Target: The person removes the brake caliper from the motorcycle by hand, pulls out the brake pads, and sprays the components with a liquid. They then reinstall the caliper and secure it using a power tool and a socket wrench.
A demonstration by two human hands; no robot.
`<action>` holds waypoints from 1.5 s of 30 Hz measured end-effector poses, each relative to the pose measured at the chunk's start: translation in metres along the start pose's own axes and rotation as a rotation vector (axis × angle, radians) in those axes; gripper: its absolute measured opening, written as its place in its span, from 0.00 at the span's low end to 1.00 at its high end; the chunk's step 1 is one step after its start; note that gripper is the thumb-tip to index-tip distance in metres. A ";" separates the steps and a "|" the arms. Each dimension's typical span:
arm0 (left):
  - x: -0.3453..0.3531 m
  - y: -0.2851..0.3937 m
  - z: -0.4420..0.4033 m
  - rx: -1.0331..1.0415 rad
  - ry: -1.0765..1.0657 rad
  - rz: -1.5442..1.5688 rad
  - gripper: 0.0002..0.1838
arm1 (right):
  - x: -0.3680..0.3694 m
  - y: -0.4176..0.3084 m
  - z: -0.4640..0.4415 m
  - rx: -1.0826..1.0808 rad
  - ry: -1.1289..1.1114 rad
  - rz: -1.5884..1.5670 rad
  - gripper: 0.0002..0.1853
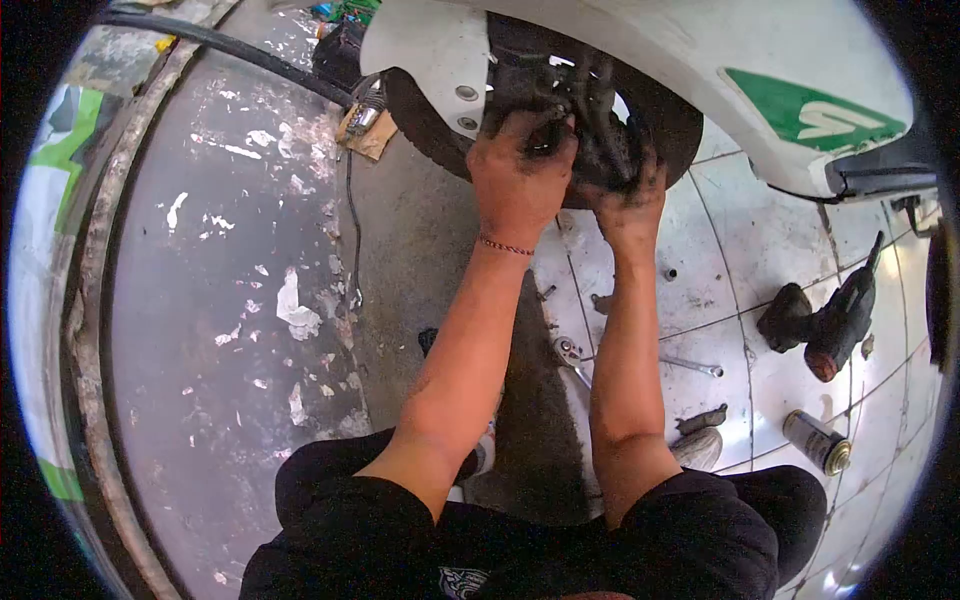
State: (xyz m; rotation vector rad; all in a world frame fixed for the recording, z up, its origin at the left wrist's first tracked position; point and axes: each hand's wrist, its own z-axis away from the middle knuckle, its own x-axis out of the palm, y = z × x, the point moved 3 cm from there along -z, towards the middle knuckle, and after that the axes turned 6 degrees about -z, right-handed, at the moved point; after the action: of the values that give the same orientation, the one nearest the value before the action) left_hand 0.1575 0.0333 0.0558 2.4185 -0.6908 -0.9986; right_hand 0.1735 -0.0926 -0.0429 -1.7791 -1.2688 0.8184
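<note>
Both of my hands reach up under a white vehicle body panel (425, 45), into the dark space around a tyre (425, 125). My left hand (522, 172), smeared with grease and wearing a beaded bracelet (507, 246), curls its fingers around a black greasy part (598, 120). From below and to the right, my right hand (630, 205) has its blackened fingers bent against the lower end of that same part. Shadow and the fingers hide the part's exact kind.
On the white tiles lie a ratchet (568, 350), a wrench (700, 368), a small socket (671, 273), a cordless power tool (835, 320) and a spray can (817, 442). A green-patched panel (815, 110) overhangs at right. A cable (350, 220) runs along the left floor.
</note>
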 end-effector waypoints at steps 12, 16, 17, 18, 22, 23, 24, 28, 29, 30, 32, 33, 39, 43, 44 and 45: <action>0.000 -0.001 -0.001 0.105 0.125 0.096 0.07 | 0.016 0.010 -0.005 -0.192 0.112 0.046 0.41; 0.001 -0.007 -0.002 0.026 0.111 0.128 0.08 | 0.022 0.004 -0.006 -0.103 0.143 -0.088 0.40; 0.002 -0.007 -0.003 0.027 0.116 0.126 0.08 | 0.021 0.004 -0.007 -0.177 0.128 -0.045 0.40; 0.002 -0.007 -0.003 0.027 0.152 0.134 0.07 | 0.021 0.004 -0.007 -0.250 0.111 -0.003 0.40; -0.004 0.002 -0.004 0.098 0.196 0.116 0.08 | 0.027 0.013 -0.007 -0.194 0.123 -0.096 0.40; -0.005 0.001 -0.005 0.095 0.202 0.113 0.08 | 0.027 0.015 -0.007 -0.197 0.116 -0.099 0.40; -0.006 0.003 -0.005 0.163 0.199 0.034 0.09 | 0.026 0.018 -0.005 -0.158 0.101 -0.089 0.40; -0.008 0.005 -0.003 0.258 0.203 -0.005 0.09 | 0.028 0.027 -0.002 -0.081 0.089 -0.225 0.39; -0.008 0.004 -0.003 0.255 0.196 -0.002 0.09 | 0.026 0.021 -0.001 -0.075 0.091 -0.218 0.39; -0.009 0.002 -0.004 0.223 0.184 0.004 0.08 | 0.023 0.009 -0.003 -0.055 0.076 -0.176 0.39; -0.009 0.007 -0.002 0.179 0.181 -0.014 0.08 | 0.018 0.001 -0.006 -0.053 -0.006 -0.095 0.38; -0.009 0.011 -0.001 0.180 0.170 -0.005 0.08 | 0.016 -0.002 -0.004 -0.046 0.003 -0.086 0.38; -0.001 0.012 -0.002 0.122 0.163 -0.139 0.09 | 0.011 -0.003 -0.002 -0.027 0.036 -0.036 0.39; 0.000 0.012 -0.005 0.298 0.275 -0.131 0.07 | 0.011 0.007 -0.002 -0.068 0.007 -0.069 0.41; -0.001 0.015 -0.004 0.300 0.266 -0.129 0.07 | 0.010 0.010 -0.001 -0.061 0.012 -0.067 0.41; -0.002 0.014 -0.002 0.164 0.180 -0.144 0.07 | 0.011 0.012 0.000 -0.049 0.027 -0.030 0.40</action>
State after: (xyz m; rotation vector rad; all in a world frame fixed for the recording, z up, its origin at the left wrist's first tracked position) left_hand 0.1539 0.0237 0.0659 2.6936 -0.5612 -0.7905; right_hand 0.1817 -0.0846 -0.0545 -1.7994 -1.3045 0.7503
